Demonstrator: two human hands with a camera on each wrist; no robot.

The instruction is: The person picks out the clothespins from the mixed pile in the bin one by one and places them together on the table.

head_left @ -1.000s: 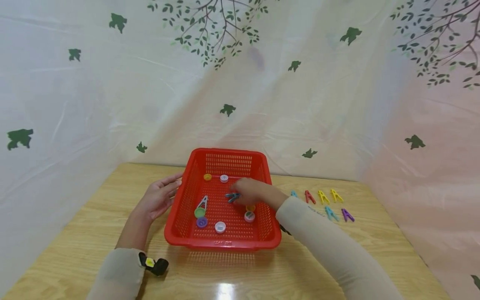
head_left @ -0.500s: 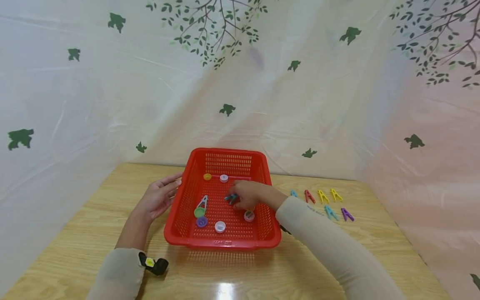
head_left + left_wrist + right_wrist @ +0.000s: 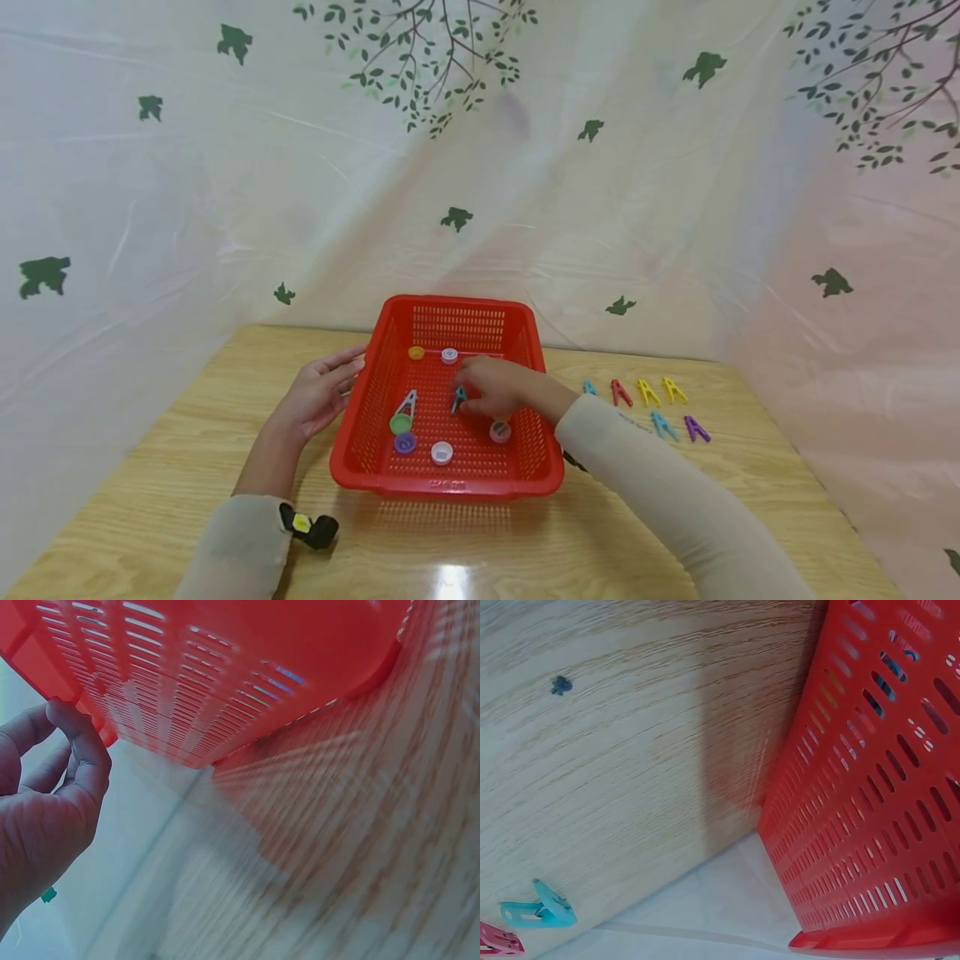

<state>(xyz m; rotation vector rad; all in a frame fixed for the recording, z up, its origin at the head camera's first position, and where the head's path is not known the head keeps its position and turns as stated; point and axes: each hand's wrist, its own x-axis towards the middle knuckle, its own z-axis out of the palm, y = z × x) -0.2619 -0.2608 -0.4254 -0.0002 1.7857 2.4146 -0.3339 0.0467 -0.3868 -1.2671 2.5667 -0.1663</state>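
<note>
A red plastic basket (image 3: 468, 486) stands on the wooden table. My right hand (image 3: 491, 385) reaches inside over its right wall and holds a dark teal clothespin (image 3: 459, 400) at the fingertips, low over the basket floor. The palm hides the fingers' exact grip. In the right wrist view the basket wall covers the hand. My left hand (image 3: 322, 396) touches the basket's left rim with relaxed fingers. Around the right hand lie a pink cap (image 3: 500, 432), white caps (image 3: 442, 453), a green cap (image 3: 401, 424), a purple cap (image 3: 405, 442), and a pale clothespin (image 3: 407, 404).
To the basket's right, several clothespins lie on the table, among them a red clothespin (image 3: 621, 392), a yellow clothespin (image 3: 648, 392) and a purple clothespin (image 3: 697, 429). A printed curtain (image 3: 637, 250) hangs behind the table. An orange cap (image 3: 416, 353) sits at the basket's back left.
The teal clothespin has turned from lying sideways to pointing toward me, and the right hand has shifted slightly with it. The left hand and basket stay in place.
</note>
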